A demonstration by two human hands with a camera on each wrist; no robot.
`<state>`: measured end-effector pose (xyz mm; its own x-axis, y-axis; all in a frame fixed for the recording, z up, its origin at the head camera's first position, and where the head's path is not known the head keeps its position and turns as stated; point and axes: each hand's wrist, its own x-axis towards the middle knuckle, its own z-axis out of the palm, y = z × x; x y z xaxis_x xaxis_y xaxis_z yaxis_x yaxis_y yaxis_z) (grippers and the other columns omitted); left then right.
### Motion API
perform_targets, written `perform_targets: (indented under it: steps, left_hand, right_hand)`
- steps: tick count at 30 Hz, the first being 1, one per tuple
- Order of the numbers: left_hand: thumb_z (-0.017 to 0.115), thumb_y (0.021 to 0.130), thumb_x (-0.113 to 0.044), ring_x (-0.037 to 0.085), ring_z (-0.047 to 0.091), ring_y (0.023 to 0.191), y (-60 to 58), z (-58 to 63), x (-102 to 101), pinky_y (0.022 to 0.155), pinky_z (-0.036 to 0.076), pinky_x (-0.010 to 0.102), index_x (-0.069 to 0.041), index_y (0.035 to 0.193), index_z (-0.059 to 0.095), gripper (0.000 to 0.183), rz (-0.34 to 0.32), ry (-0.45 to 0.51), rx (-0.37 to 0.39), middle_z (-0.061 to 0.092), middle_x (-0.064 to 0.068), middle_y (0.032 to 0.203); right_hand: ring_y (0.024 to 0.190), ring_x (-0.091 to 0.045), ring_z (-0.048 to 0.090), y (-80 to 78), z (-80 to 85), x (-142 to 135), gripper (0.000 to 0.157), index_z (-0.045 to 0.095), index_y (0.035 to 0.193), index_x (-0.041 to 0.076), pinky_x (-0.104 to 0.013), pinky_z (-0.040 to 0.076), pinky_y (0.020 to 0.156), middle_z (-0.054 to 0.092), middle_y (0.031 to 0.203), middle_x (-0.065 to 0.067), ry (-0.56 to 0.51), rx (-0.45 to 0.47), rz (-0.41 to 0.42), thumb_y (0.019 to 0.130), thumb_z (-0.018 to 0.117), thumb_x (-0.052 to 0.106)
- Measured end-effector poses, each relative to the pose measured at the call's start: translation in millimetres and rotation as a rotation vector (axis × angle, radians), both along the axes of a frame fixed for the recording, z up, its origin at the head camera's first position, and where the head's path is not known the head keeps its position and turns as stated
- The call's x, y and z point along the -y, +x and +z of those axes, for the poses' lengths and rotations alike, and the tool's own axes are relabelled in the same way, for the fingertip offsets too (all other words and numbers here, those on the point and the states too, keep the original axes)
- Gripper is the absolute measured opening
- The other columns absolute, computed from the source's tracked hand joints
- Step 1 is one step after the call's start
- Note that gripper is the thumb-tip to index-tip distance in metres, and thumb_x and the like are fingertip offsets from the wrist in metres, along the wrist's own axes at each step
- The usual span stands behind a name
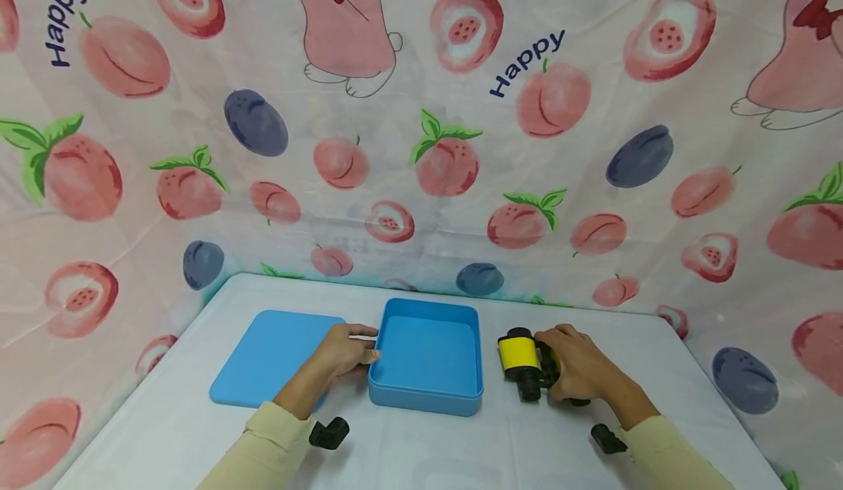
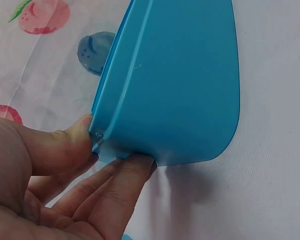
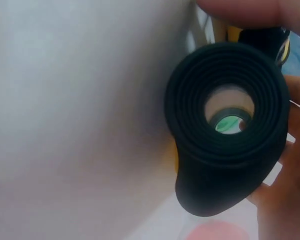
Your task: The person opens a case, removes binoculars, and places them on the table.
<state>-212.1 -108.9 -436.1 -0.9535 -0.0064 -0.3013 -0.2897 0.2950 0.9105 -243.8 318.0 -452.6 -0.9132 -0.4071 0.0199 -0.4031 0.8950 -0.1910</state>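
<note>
A blue open-topped box [image 1: 426, 400] stands near the middle of the white table, its inside bare. My left hand [image 1: 344, 351] holds its left side. In the left wrist view the thumb lies at the rim of the box [image 2: 185, 90], and the fingers press the outer wall. To the right of the box, black and yellow binoculars [image 1: 519, 353] are in my right hand [image 1: 581, 366], which grips the right barrel from above. That hand covers part of them. A black rubber eyepiece [image 3: 225, 172] fills the middle of the right wrist view.
A flat blue lid [image 1: 276, 355] lies left of the box, partly under my left forearm in the head view. Black wrist-camera pieces show by both sleeves. Fruit-patterned cloth [image 1: 395, 153] hangs behind and beside the white table [image 1: 421, 453].
</note>
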Motion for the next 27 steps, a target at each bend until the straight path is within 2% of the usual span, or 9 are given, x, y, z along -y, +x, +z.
perform_targets:
  steps: [4, 9, 15, 19, 23, 27]
  left_hand:
    - [0.069, 0.097, 0.0, 0.038, 0.071, 0.117, 0.8, 1.1, 0.4, 0.09, 0.064, 0.047, 0.003, 0.141, 0.06, 0.045, -0.008, -0.006, -0.005, 0.065, 0.03, 0.138]
    - [0.069, 0.096, 0.002, 0.036, 0.074, 0.112, -0.2, 2.4, 0.5, 0.089, 0.064, 0.047, 0.006, 0.14, 0.06, 0.045, -0.026, -0.016, -0.02, 0.068, 0.03, 0.132]
    - [0.068, 0.095, 0.004, 0.035, 0.074, 0.109, 0.5, 3.2, -0.3, 0.088, 0.064, 0.046, 0.008, 0.14, 0.059, 0.045, -0.059, -0.018, -0.034, 0.068, 0.031, 0.131]
    - [0.068, 0.096, 0.002, 0.034, 0.073, 0.111, 0.8, 2.4, 0.3, 0.09, 0.063, 0.046, 0.009, 0.14, 0.058, 0.046, -0.078, -0.039, -0.051, 0.067, 0.03, 0.132]
    - [0.069, 0.098, -0.008, 0.033, 0.071, 0.114, 1.4, 7.2, 1.5, 0.094, 0.062, 0.047, 0.004, 0.141, 0.06, 0.045, -0.098, -0.135, -0.089, 0.067, 0.026, 0.134]
    - [0.069, 0.1, -0.022, 0.041, 0.064, 0.128, 1.1, 17.6, 1.2, 0.104, 0.056, 0.057, -0.001, 0.142, 0.062, 0.047, -0.13, -0.301, -0.181, 0.067, 0.023, 0.139]
  right_hand:
    - [0.126, -0.035, 0.051, 1.7, 2.5, 0.3, 0.093, 0.058, 0.143, 0.008, -0.068, 0.045, 0.108, 0.061, 0.138, -0.013, -0.007, 0.014, -0.001, 0.06, 0.093, 0.031]
    - [0.129, -0.039, 0.052, 4.8, 6.2, -0.3, 0.101, 0.056, 0.146, 0.008, -0.07, 0.044, 0.109, 0.058, 0.142, -0.016, -0.007, 0.047, 0.004, 0.062, 0.097, 0.045]
    - [0.144, -0.05, 0.041, 8.6, 6.2, -5.1, 0.111, 0.052, 0.149, 0.006, -0.076, 0.035, 0.114, 0.05, 0.155, -0.024, -0.012, 0.077, 0.013, 0.061, 0.096, 0.058]
    - [0.149, -0.051, 0.035, 8.4, 6.8, -7.4, 0.113, 0.051, 0.151, 0.009, -0.078, 0.03, 0.115, 0.046, 0.159, -0.024, -0.022, 0.079, 0.008, 0.062, 0.094, 0.063]
    - [0.149, -0.05, 0.035, 8.4, 10.3, -6.5, 0.11, 0.051, 0.151, 0.01, -0.078, 0.029, 0.116, 0.047, 0.159, -0.021, -0.019, 0.048, 0.03, 0.065, 0.091, 0.066]
    - [0.148, -0.048, 0.037, 10.3, 15.1, -2.2, 0.105, 0.051, 0.151, 0.01, -0.076, 0.029, 0.117, 0.049, 0.158, -0.019, -0.004, -0.023, 0.068, 0.071, 0.085, 0.069]
